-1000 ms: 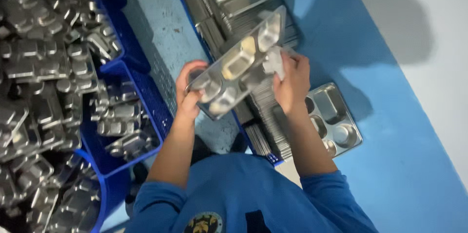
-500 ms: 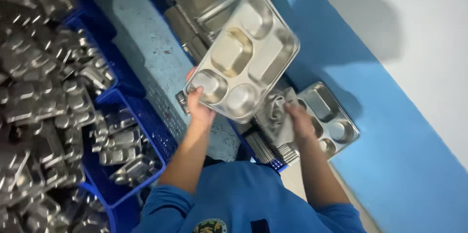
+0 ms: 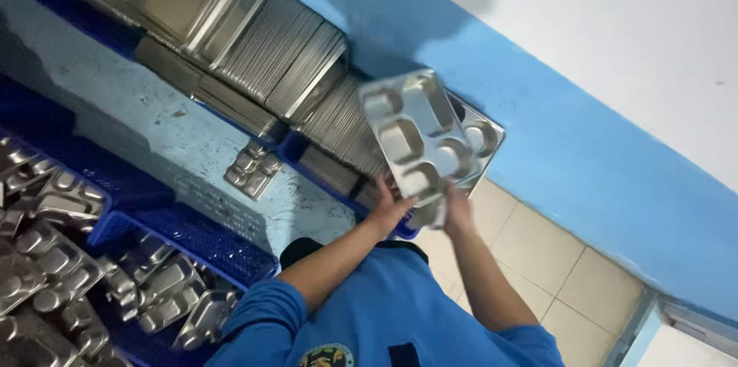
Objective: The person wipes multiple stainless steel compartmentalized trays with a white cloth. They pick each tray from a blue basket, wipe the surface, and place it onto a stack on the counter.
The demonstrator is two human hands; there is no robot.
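Left hand and right hand both closed in grip on the near rim of a compartment tray, held tilted above stacked trays at 12 o'clock. Thin steel: probably light, stiff, slippery; hold by the rim.

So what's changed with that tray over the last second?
The steel compartment tray went from tilted on edge to face-up, then out over the stacked trays by the blue wall. The right hand, off it half a second ago, is back on. The left hand kept its grip.
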